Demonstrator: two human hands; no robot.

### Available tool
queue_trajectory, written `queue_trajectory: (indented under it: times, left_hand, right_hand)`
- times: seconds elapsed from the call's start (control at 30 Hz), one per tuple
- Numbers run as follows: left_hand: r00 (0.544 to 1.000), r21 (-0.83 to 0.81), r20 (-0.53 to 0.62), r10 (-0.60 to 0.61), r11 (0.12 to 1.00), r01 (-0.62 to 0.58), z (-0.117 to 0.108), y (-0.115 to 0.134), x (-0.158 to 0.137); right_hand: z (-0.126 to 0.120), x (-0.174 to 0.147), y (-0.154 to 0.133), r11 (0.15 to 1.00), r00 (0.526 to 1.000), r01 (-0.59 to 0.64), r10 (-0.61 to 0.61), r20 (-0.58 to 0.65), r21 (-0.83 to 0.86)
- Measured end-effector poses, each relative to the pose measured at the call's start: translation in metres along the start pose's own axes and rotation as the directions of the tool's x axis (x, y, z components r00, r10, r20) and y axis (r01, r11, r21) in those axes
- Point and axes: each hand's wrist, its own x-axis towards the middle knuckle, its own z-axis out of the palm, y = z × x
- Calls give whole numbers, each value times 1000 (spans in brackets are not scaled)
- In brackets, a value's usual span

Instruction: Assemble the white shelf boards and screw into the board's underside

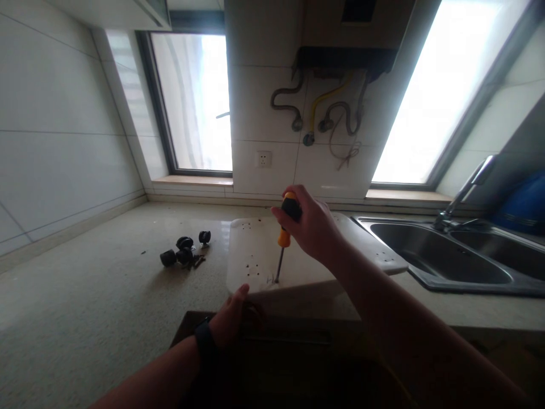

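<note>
My right hand [313, 227] is wrapped round the yellow-and-black handle of a screwdriver [284, 237]. The shaft slants down, and its tip meets the top of a white board [293, 261] near the front edge. Whether a screw sits under the tip is too small to tell. At the board's front left edge, my left hand [232, 312] grips it, thumb on top and fingers curled below. Small holes dot the board in groups. Left of it on the counter lie several black caster wheels [184, 255], with a few small screws [198, 261] beside them.
A double steel sink [430, 253] with a tap [466, 193] adjoins the board on the right. The stone counter [106, 284] stretches left. Behind are a tiled wall, a socket [263, 159] and bent pipes [313, 111] under a wall-mounted heater [355, 34].
</note>
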Motion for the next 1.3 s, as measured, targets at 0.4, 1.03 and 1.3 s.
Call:
queue_trajectory:
  times: [0.4,1.03,1.3]
  left_hand:
    - [1000,2,13,26,1000,-26,-1,-3,1]
    - [998,-16,-42,46,999,-46,3,-1,-2]
    - [998,27,-51,22,999,-20,3,-2,-2]
  right_hand:
    - [-14,10,13,487,841,-352,-211,499,799]
    - [19,-4,21,823,996,4,48,-78,568]
    - [31,-11,24,895,959,89,42,-281,437]
